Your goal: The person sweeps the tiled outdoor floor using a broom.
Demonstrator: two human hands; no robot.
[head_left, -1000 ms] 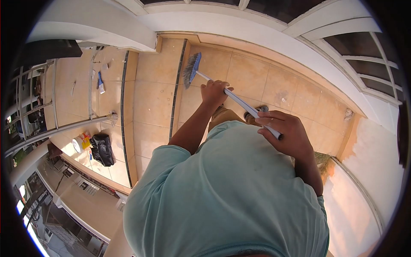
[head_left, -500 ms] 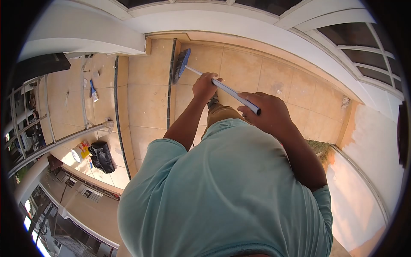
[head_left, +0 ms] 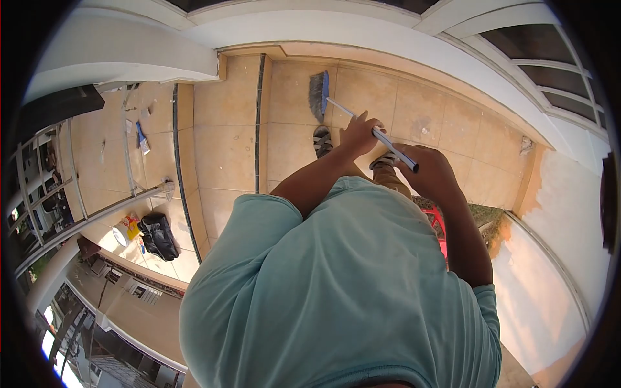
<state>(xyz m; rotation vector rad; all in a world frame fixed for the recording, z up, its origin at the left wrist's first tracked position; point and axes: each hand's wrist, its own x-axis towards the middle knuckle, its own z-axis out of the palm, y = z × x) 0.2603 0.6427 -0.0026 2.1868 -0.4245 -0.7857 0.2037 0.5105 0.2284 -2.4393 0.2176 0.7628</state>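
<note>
A broom (head_left: 319, 97) with a blue head and dark bristles is on the tan tiled floor in front of my feet. Its long pale grey handle slants back toward my body. My left hand (head_left: 362, 136) is closed around the handle partway along. Behind it, my right hand (head_left: 430, 171) grips the handle close to its open, hollow end. Below my hands my sandalled feet (head_left: 322, 141) show, partly covered by my left arm and trousers.
Dark-edged steps (head_left: 260, 123) run across the floor to the left. Beyond them lie a blue-handled tool (head_left: 142, 138), a black bag (head_left: 158, 237), a white bucket (head_left: 121, 234) and metal rails (head_left: 97, 213). A white wall (head_left: 310, 29) borders the front. A red object (head_left: 437, 223) shows beside my right arm.
The broom head has moved right, away from the dark step edge. Both hands have shifted right with the handle. My feet and the red object now show more.
</note>
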